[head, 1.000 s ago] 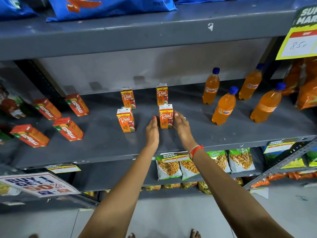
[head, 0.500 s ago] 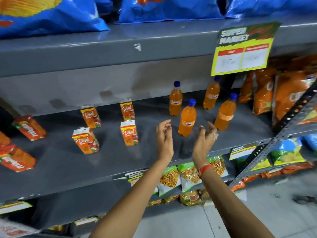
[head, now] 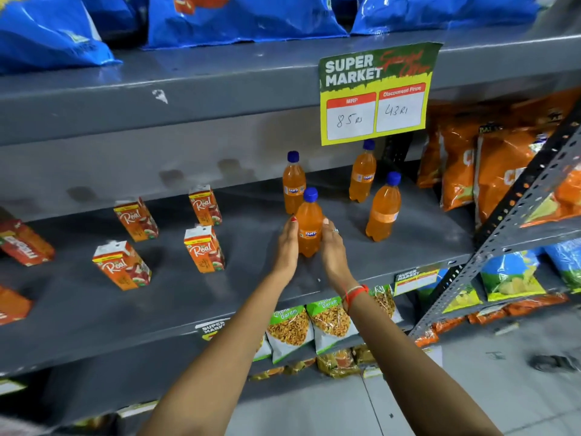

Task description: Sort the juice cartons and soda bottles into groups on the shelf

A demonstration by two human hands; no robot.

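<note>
On the grey middle shelf (head: 251, 297), several orange soda bottles with blue caps stand at the right. The front bottle (head: 309, 221) is clasped between my left hand (head: 287, 247) and my right hand (head: 333, 250). Behind it stand a back-left bottle (head: 293, 187), a back-right bottle (head: 362, 174) and a right bottle (head: 383, 209). Several orange "Real" juice cartons stand upright to the left: front-left (head: 121, 265), front-right (head: 204, 250), back-left (head: 136, 219), back-right (head: 205, 205).
Red-orange cartons (head: 26, 243) lie at the shelf's far left. Blue snack bags (head: 239, 17) fill the shelf above, from which a price sign (head: 375, 96) hangs. Orange snack bags (head: 496, 165) sit at the right behind a slanted metal brace (head: 503, 234). Snack packets (head: 314, 325) hang below.
My hands left the front-right juice carton, moved right, and have closed around the front soda bottle. The view has swung rightward.
</note>
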